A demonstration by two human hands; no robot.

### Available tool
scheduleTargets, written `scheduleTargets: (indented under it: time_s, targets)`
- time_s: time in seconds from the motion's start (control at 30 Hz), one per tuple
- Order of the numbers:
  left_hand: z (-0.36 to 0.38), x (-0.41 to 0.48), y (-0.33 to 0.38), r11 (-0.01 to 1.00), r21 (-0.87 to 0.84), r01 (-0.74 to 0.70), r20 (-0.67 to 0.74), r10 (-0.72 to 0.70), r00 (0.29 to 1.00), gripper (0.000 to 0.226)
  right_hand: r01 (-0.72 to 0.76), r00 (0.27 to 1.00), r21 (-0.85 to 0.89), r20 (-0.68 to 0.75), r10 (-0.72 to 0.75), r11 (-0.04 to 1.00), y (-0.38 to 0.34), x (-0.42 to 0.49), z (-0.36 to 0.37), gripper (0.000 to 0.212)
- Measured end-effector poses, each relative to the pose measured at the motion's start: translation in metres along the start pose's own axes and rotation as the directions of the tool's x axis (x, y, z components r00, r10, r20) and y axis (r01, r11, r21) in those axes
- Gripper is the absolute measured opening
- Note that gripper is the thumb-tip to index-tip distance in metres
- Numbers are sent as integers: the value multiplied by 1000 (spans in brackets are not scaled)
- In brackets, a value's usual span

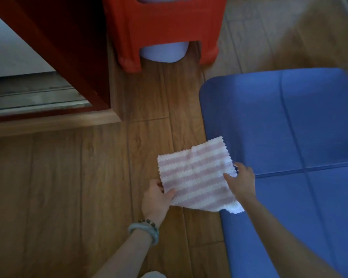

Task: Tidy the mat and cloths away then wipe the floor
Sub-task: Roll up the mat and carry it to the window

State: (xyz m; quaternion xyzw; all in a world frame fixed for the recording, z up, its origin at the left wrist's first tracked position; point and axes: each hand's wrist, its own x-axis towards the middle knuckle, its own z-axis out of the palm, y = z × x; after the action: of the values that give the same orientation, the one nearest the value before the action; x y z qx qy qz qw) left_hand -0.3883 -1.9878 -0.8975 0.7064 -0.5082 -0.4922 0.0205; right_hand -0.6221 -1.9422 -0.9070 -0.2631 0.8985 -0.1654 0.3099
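Left hand pinching the striped cloth at its near-left corner; right hand gripping the right edge, seemingly spreading it for folding; cloth lying partly over the blue mat on the floor.

left hand: thumb on top, fingers curled under, pinches near-left corner of cloth | left forearm: bare, enters from bottom edge, angled up-right | right hand: back up, fingers pinch cloth's right edge | right forearm: bare, enters from lower right, angled up-left | hands apart, cloth spread between them
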Motion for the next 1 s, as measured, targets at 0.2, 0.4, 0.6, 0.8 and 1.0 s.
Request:
scheduleTargets:
  time_s: [0.2, 0.4, 0.6, 0.8, 1.0]
  targets:
    - [-4, 5, 10, 991, -59, -120, -91, 114, 989, 5, 57, 993, 75, 99, -65, 996, -10, -13, 6, 6]
    - [-76, -21, -16, 956, -291, 47, -294, -136, 946, 7, 82, 909, 212, 385, -160, 974, -46, -82, 18, 9]
    - [-136, -54, -35, 957, -226, 182, -211, -231, 950, 41, 26, 812, 274, 555, -180, 961, -62, -130, 44, 25]
    - [-174, -102, 11, 983, -162, 91, -53, -101, 993, 52, -18, 888, 302, 443, -124, 953, -84, -157, -37, 37]
    - [-240, -211, 170, 950, -202, -239, 26, 249, 968, 35, 1, 940, 493, 297, -170, 870, -174, -230, -222, 33]
